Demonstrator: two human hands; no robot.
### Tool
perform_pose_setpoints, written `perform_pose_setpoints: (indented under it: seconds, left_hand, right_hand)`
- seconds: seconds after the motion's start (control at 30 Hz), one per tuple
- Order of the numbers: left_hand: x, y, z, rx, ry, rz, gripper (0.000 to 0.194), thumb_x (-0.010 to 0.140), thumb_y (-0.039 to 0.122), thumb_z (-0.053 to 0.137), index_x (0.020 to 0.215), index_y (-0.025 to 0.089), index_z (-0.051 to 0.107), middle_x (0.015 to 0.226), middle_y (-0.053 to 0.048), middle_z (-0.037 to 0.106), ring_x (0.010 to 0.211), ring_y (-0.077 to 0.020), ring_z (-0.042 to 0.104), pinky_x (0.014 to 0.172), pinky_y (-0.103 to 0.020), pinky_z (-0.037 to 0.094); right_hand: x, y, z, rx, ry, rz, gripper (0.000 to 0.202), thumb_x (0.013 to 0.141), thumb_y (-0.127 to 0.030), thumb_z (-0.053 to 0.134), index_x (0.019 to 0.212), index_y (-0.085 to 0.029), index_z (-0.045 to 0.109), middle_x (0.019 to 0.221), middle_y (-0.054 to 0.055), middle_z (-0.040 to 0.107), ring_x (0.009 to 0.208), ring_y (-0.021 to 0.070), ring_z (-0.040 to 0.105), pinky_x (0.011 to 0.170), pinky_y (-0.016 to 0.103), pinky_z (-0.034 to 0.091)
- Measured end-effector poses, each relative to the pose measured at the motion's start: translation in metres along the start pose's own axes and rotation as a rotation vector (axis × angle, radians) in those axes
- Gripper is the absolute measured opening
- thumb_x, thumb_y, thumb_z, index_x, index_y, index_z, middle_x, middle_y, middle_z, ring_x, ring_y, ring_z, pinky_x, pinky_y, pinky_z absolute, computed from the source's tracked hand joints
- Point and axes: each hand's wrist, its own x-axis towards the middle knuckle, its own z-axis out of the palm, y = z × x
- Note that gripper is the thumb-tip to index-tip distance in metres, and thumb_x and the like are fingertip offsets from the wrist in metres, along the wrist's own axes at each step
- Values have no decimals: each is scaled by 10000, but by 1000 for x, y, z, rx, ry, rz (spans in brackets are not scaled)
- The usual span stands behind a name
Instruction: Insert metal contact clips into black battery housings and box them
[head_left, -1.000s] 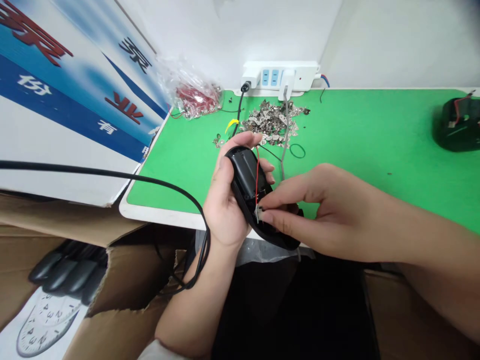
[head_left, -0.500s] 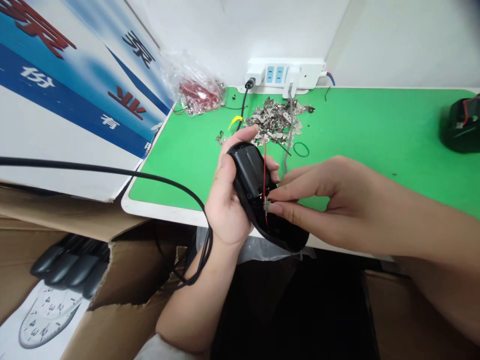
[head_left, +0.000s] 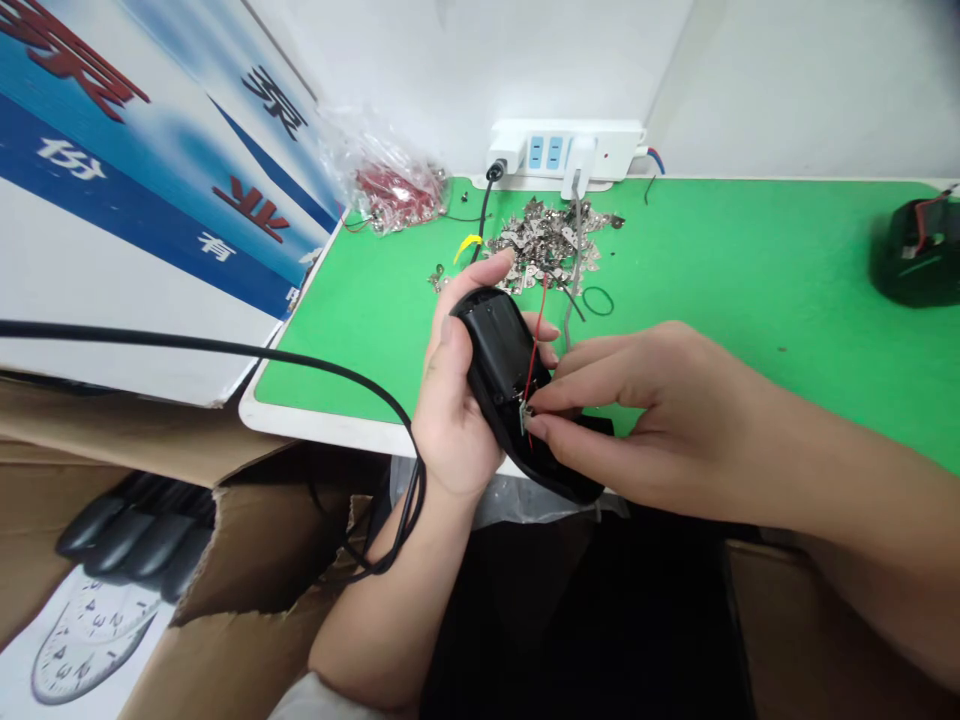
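My left hand is wrapped round a black plastic housing, tilted with its open inside toward me above the table's front edge. In my right hand, thumb and forefinger pinch a small metal contact piece at the housing's inner recess. A thin red wire stands up past that piece. The fingertips partly hide the metal part, so I cannot tell whether it is seated in the housing. A black cable passes across my left wrist.
On the green tabletop lie a heap of small metal plates, a plastic bag of red wires and a green rubber band. A white power strip sits behind. Another black housing stands far right. Below left, a cardboard box is open.
My right hand has moved slightly left with the metal piece, farther into the housing. The red wire now leans to the right at its top. My left hand keeps its hold.
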Motion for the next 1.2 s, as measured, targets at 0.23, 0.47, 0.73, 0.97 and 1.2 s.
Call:
perform_pose_setpoints:
  seconds: [0.23, 0.47, 0.73, 0.97, 1.2]
  left_hand:
    - [0, -1, 2, -20, 37, -25, 395, 986, 571, 534, 1225, 282, 659, 1224, -76, 710, 1213, -323, 674, 852, -363, 577]
    - [1, -1, 1, -24, 21, -12, 370, 1013, 531, 497, 1204, 267, 673, 1183, -69, 722, 1144, -290, 698, 844, -342, 567]
    - [1, -4, 0, 46, 24, 3, 388, 988, 547, 546, 1242, 273, 649, 1130, -69, 728, 967, -237, 710, 785, -332, 555]
    - [0, -8, -3, 79, -48, 19, 397, 1000, 561, 514, 1268, 291, 630, 984, -61, 696, 898, -235, 696, 745, -319, 512]
    - [2, -9, -7, 138, -114, 54, 426, 1008, 573, 491, 1297, 286, 614, 934, -55, 645, 800, -211, 659, 722, -321, 508]
  right_hand:
    - [-2, -4, 0, -50, 134, -39, 163, 902, -195, 634, 788, -178, 749, 709, -2, 677, 616, 102, 527, 590, 256, 373]
    - [0, -1, 1, -146, 157, -85, 183, 888, -170, 632, 725, -177, 713, 755, 7, 696, 669, 108, 576, 633, 254, 398]
    - [1, -2, 3, -274, 112, -105, 189, 878, -181, 617, 749, -163, 754, 717, 45, 689, 665, 139, 574, 611, 285, 365]
    - [2, -3, -1, -109, 16, 79, 152, 843, -214, 654, 751, -172, 767, 663, 2, 675, 539, 84, 492, 541, 269, 329]
    - [2, -4, -3, -142, -1, 94, 168, 819, -196, 634, 707, -183, 758, 631, -7, 655, 516, 80, 462, 531, 280, 306]
